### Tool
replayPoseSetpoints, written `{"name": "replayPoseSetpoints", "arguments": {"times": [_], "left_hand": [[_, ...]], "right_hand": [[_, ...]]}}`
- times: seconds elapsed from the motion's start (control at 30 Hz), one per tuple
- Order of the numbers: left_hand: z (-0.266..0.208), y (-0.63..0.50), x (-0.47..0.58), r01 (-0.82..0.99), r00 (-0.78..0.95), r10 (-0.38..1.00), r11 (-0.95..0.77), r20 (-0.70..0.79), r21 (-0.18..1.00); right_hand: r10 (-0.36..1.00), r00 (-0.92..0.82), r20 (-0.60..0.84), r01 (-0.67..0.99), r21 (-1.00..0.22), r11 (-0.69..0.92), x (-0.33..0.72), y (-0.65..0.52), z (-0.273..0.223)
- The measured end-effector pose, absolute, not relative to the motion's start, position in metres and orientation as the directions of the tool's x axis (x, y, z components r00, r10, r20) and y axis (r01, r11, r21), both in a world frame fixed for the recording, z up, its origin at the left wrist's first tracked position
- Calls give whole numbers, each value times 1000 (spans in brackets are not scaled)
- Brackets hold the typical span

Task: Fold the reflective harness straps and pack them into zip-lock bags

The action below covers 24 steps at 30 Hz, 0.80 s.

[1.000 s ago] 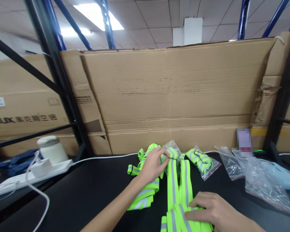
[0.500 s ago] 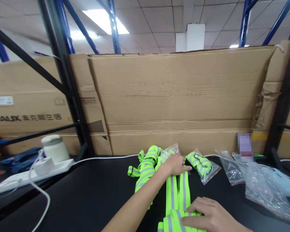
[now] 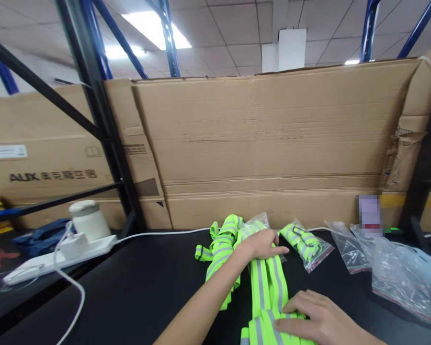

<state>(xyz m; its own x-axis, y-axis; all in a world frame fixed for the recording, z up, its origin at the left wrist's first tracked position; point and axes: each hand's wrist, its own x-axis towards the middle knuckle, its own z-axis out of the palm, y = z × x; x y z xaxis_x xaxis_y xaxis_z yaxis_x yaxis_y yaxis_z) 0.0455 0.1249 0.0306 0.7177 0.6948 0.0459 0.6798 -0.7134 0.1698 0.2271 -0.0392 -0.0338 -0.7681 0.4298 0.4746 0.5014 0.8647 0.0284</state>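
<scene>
Neon-yellow reflective straps [image 3: 260, 282] with grey stripes run from the far side of the table toward me, with a folded part nearest me. My left hand [image 3: 262, 243] is at their far end, fingers curled over them and thumb sticking out to the right; its fingertips are partly hidden. Closer to me, my right hand [image 3: 314, 316] lies on the folded part, thumb and forefinger apart. Left of the straps is a heap of the same strapping [image 3: 221, 251], partly behind my left forearm. A clear plastic bag [image 3: 262, 220] shows just beyond my left hand.
To the right lies a bagged strap bundle [image 3: 303, 243], then clear zip bags [image 3: 398, 273] over a pale blue item. A white power strip [image 3: 25, 274] and a white jar [image 3: 89, 220] stand at left. A cardboard wall [image 3: 273, 143] closes the back; a white cable runs along it.
The view has shifted slightly, so most table items appear a little further right. Both hands keep nearly the same place on the straps.
</scene>
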Motion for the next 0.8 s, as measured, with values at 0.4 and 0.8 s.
{"name": "replayPoseSetpoints", "arguments": {"times": [0.4, 0.8], "left_hand": [[52, 96, 70, 702, 682, 669, -712, 295, -11], [89, 34, 97, 577, 789, 532, -813, 307, -75]], "right_hand": [[595, -710, 377, 521, -287, 804, 223, -58, -6], [953, -264, 148, 408, -878, 249, 240, -33, -16]]}}
